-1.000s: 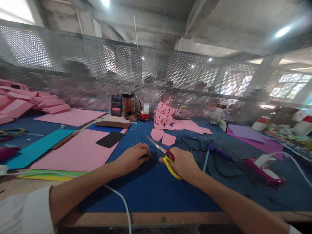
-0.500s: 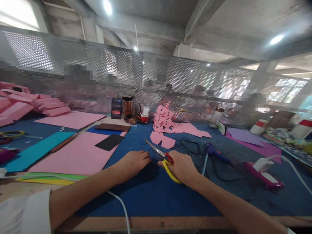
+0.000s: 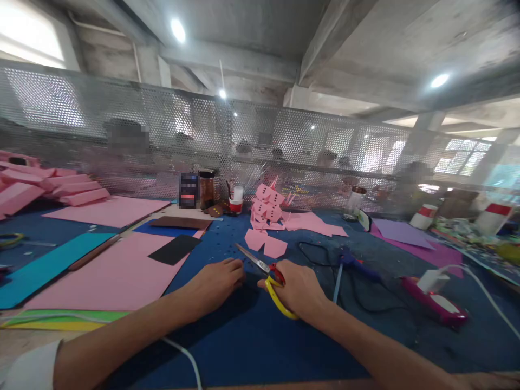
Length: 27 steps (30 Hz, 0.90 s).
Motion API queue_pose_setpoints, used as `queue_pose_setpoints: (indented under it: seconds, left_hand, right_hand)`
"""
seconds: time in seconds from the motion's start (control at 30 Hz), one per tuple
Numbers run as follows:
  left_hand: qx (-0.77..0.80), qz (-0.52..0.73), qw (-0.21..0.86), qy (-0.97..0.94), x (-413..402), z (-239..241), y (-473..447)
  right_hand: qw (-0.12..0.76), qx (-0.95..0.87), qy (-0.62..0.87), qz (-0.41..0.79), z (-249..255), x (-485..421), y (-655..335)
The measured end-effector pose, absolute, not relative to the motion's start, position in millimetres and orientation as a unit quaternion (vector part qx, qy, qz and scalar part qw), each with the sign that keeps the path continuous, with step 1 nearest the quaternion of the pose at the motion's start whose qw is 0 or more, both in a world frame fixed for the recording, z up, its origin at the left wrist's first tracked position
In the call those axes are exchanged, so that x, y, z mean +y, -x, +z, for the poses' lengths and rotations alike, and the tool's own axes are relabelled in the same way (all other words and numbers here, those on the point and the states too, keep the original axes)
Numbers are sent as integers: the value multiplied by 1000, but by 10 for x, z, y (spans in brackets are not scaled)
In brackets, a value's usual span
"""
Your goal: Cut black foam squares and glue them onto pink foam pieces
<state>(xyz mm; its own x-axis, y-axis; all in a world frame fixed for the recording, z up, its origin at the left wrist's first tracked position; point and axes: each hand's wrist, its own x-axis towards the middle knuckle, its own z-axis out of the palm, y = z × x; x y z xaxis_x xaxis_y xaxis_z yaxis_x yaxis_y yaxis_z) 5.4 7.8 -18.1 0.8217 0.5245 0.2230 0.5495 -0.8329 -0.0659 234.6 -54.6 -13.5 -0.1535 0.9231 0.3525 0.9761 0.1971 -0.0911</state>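
The head view had swung slightly, so that the whole blue-topped desk point(image 3: 260, 344) sat lower and a little further left than a second earlier; against the desk itself, the hands had hardly shifted. The right hand point(image 3: 299, 284) kept its closed grip on the metal scissors with yellow and red handles point(image 3: 263, 267), whose blades looked together and pointed away and leftward. The left hand point(image 3: 217, 284) stayed palm down beside the blades, apart from them, its fingers loosely curled and now drawn closer together; whether anything small lay under them could not be told.

The flat, angular pink paper pieces point(image 3: 275, 246) lay just beyond the scissor tips, untouched, in front of the folded pink paper model with black dots point(image 3: 267, 207). The small black paper rectangle point(image 3: 174, 249) also lay where it had been, on the large pink sheet point(image 3: 97, 279) to the left. With no paper between the blades, the work seemed to have paused rather than advanced, the scissors held ready.
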Motion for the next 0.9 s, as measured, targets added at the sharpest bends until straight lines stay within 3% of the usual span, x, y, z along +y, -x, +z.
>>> queue_pose_setpoints:
  seconds: [0.5,0.9]
  left_hand:
    - [-291,-66,-118,947,285,22,-109]
    - [-299,-112,-62,946,107,-73,-99]
  right_hand:
    - [197,-760,616,-67,-123,-539,-2374]
    - [195,-762,615,-67,-148,-533,-2392]
